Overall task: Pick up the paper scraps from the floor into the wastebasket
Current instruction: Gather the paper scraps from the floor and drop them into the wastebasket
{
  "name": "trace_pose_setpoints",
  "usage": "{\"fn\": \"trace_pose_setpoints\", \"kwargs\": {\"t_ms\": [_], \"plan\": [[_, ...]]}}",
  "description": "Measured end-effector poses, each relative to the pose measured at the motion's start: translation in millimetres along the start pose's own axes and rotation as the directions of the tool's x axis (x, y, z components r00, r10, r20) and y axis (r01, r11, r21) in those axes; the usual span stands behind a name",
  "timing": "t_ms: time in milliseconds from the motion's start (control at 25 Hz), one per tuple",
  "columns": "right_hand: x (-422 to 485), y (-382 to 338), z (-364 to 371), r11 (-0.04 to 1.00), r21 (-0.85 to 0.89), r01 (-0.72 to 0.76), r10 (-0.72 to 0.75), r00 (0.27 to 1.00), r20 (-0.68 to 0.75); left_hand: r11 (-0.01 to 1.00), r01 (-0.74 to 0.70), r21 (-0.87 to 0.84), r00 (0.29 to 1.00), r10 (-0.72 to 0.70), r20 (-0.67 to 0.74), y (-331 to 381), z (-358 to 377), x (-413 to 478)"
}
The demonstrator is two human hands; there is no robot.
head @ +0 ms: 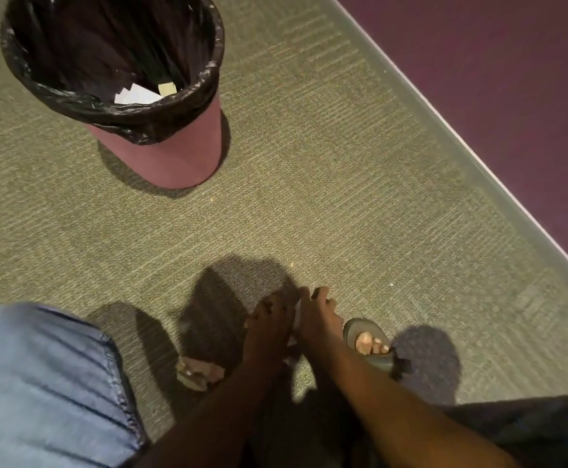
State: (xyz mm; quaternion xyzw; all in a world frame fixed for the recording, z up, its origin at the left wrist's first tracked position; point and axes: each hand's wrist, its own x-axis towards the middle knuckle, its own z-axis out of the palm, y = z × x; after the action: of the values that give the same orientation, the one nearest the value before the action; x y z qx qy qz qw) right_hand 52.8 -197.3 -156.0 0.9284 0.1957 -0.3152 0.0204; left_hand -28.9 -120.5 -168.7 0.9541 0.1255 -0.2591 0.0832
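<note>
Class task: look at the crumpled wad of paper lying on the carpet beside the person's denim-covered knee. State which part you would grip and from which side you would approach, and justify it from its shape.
Grip the crumpled wad across its raised, bunched middle, pinching from above with fingertips on opposite sides. It sits lumpy and proud of the carpet, so its folds offer purchase, whereas its edges lie low against the pile.

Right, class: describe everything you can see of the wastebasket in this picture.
The wastebasket is a round, dusty-pink bin, seemingly plastic, narrowing towards its base. A glossy black bin liner lines it and folds over the rim. It stands upright on the grey-green carpet, upper left of view, apart from both hands. Inside lie white paper scraps and one tan piece. Its top edge is cropped.
</note>
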Motion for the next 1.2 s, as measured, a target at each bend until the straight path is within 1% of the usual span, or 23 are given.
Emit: {"fn": "trace_pose_setpoints", "kwargs": {"t_ms": [80,200,280,360,440,520,600,640,720,760,840,920,960,1000,1040,1080,1160,1200], "plan": [[-7.1,5.2,0.6,0.999,0.023,0.024,-0.025,1.0,0.017,1.0,-0.012,-0.028,0.995,0.009,-0.095,1.3,2.3,1.1],[-8.7,10.4,1.7,0.997,-0.003,0.082,-0.082,0.996,-0.036,0.997,-0.038,-0.066,0.996,0.032,-0.079,2.2,3.8,7.8],[-3.1,11.8,0.8,0.996,-0.007,0.084,-0.085,0.995,-0.044,0.994,-0.078,-0.074,0.99,0.068,-0.124,1.8,12.4,11.4],[5.5,12.9,-3.7,0.998,0.023,0.063,-0.063,0.998,0.023,0.985,-0.102,-0.142,0.986,0.082,-0.142,0.9,17.0,13.5],[14.6,13.1,-8.7,0.997,0.061,0.047,-0.055,0.99,0.13,0.962,-0.119,-0.247,0.988,0.092,-0.12,-3.6,13.0,16.2],[22.0,11.8,-10.0,0.995,0.078,0.054,-0.068,0.981,0.182,0.907,-0.135,-0.399,0.99,0.108,-0.089,-10.0,2.4,17.4],[27.9,10.2,-7.4,0.994,0.07,0.088,-0.099,0.979,0.178,0.784,-0.135,-0.606,0.991,0.107,-0.083,-16.8,2.5,23.1],[29.8,9.9,-4.8,0.991,0.083,0.102,-0.115,0.977,0.18,0.722,-0.1,-0.684,0.995,0.066,-0.075,-19.1,-0.4,21.3],[30.8,9.3,-1.5,0.984,0.128,0.127,-0.149,0.974,0.173,0.617,-0.085,-0.783,0.993,-0.007,-0.114,-23.1,-0.4,18.1],[32.5,10.4,0.6,0.975,0.17,0.141,-0.168,0.973,0.16,0.588,-0.092,-0.804,0.991,-0.023,-0.13,-24.9,1.5,18.4],[38.4,9.1,0.1,0.949,0.285,0.135,-0.179,0.974,0.136,0.574,-0.102,-0.812,0.988,-0.037,-0.151,-31.0,-10.1,18.7],[45.8,0.0,-9.3,0.892,0.452,0.033,-0.1,0.987,0.127,0.607,-0.095,-0.789,0.983,-0.069,-0.171,-42.6,-30.4,27.5],[50.1,-5.6,-17.5,0.849,0.529,-0.017,-0.044,0.994,0.102,0.637,-0.073,-0.767,0.981,-0.091,-0.17,-48.7,-38.6,32.9],[55.6,-11.1,-26.8,0.809,0.587,-0.037,-0.004,0.998,0.068,0.66,-0.074,-0.748,0.975,-0.109,-0.193,-55.2,-47.6,36.3],[60.4,-15.9,-37.4,0.801,0.597,-0.031,0.008,0.999,0.041,0.661,-0.06,-0.748,0.97,-0.138,-0.2,-61.5,-57.1,38.5],[65.8,-19.2,-46.3,0.812,0.584,-0.005,-0.014,0.999,0.028,0.66,-0.046,-0.75,0.962,-0.173,-0.211,-68.2,-62.0,41.9],[72.1,-28.6,-61.2,0.842,0.535,0.067,-0.092,0.996,0.021,0.676,0.042,-0.736,0.946,-0.265,-0.188,-84.5,-72.4,47.2],[74.8,-34.9,-64.3,0.839,0.537,0.092,-0.129,0.991,0.032,0.691,0.084,-0.717,0.937,-0.301,-0.18,-93.5,-76.6,48.0]]}}
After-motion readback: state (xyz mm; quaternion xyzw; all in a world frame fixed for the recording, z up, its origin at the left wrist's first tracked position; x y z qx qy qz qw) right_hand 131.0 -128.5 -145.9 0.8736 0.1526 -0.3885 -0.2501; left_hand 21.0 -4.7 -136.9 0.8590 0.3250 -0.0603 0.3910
